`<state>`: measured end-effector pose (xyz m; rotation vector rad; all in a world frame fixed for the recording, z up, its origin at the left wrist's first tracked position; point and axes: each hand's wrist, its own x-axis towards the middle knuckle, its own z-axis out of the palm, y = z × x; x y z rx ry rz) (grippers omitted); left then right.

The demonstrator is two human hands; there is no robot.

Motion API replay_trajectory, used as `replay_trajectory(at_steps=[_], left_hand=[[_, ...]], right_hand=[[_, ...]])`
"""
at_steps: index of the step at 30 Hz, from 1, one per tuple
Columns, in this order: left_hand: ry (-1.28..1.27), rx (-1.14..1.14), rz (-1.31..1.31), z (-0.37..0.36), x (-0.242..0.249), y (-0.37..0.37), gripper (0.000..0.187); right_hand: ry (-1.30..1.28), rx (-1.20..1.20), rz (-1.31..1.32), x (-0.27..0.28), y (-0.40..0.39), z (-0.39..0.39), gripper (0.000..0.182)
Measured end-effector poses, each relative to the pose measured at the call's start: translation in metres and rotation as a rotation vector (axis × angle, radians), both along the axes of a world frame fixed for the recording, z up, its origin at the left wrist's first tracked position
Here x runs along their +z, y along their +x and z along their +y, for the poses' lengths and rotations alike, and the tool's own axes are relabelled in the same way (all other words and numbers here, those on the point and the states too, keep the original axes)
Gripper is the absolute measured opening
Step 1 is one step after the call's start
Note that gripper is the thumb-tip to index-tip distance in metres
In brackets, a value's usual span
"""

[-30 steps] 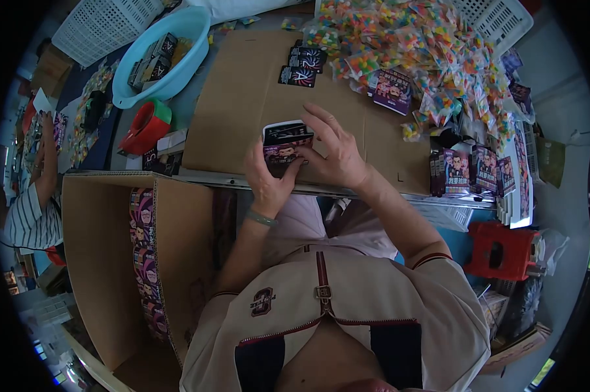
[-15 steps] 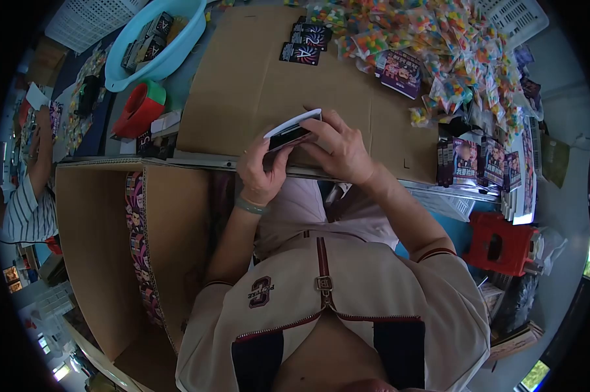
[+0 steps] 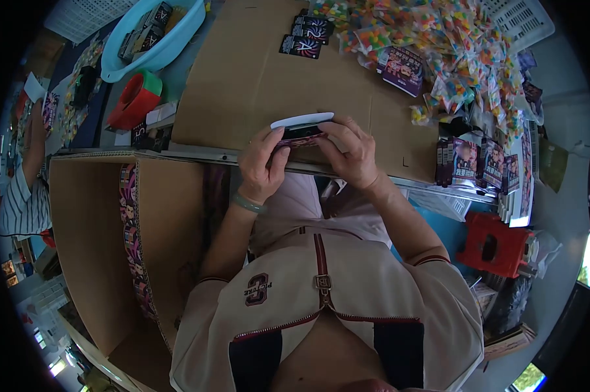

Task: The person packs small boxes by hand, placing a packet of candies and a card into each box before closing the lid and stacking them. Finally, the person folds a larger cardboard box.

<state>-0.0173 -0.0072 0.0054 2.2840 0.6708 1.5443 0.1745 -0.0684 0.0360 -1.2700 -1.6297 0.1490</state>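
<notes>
Between my hands, over the front edge of the cardboard-covered table (image 3: 242, 91), is a small open packet (image 3: 301, 132) with a white flap on top and something dark inside. My left hand (image 3: 262, 163) grips its left end, thumb below and fingers behind. My right hand (image 3: 351, 151) pinches the right end. Black cards with swirl patterns (image 3: 301, 46) lie farther back on the cardboard. A purple booklet (image 3: 402, 70) rests by a heap of candy bags (image 3: 438, 39). Printed packs (image 3: 464, 160) stand at the right.
A blue basin (image 3: 154, 62) with boxes stands at the back left, near a red and green tape dispenser (image 3: 138, 101). A large open carton (image 3: 92, 248) is at my left. A red stool (image 3: 497, 243) stands at the right. Another person's arm (image 3: 33, 147) shows at far left.
The packet has turned from a slant to nearly level, its white flap now lying along the top. My right hand has shifted to the packet's right end. The view has shifted slightly.
</notes>
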Motion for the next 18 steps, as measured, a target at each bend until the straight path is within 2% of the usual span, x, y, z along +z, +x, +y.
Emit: replay_trajectory(at_steps=[5,7,8,10,11,13,14,16,17,18], left_hand=[[-0.048,0.005,-0.04,0.002,0.003,0.004,0.029],[-0.038,0.009,-0.02,0.004,0.006,0.005,0.028],[-0.026,0.011,0.001,0.004,0.008,0.005,0.027],[-0.012,-0.002,0.014,0.004,0.011,0.004,0.027],[0.002,-0.019,0.03,0.003,0.012,0.003,0.028],[0.013,-0.015,0.064,0.002,0.01,0.0,0.03],[0.026,-0.007,0.098,0.002,0.009,-0.001,0.033],[0.051,-0.013,0.116,0.003,0.006,-0.002,0.033],[0.077,-0.018,0.138,0.004,0.005,-0.003,0.033],[0.076,-0.014,0.131,0.004,0.004,-0.003,0.033]], right_hand=[[0.025,0.008,-0.084,0.035,0.004,0.01,0.02],[-0.306,0.021,-0.028,0.047,0.004,0.013,0.012],[-0.307,0.022,-0.03,0.057,0.005,0.016,0.012],[-0.648,0.04,-0.341,0.081,0.009,0.022,0.016],[-0.649,0.039,-0.342,0.089,0.008,0.026,0.016],[-0.735,0.052,-0.597,0.101,0.007,0.033,0.012],[-0.738,0.049,-0.601,0.103,0.006,0.035,0.012],[-0.606,0.053,-0.824,0.105,0.004,0.04,0.011],[-0.605,0.054,-0.831,0.104,0.004,0.043,0.011],[-0.441,0.083,-0.881,0.099,0.003,0.045,0.011]])
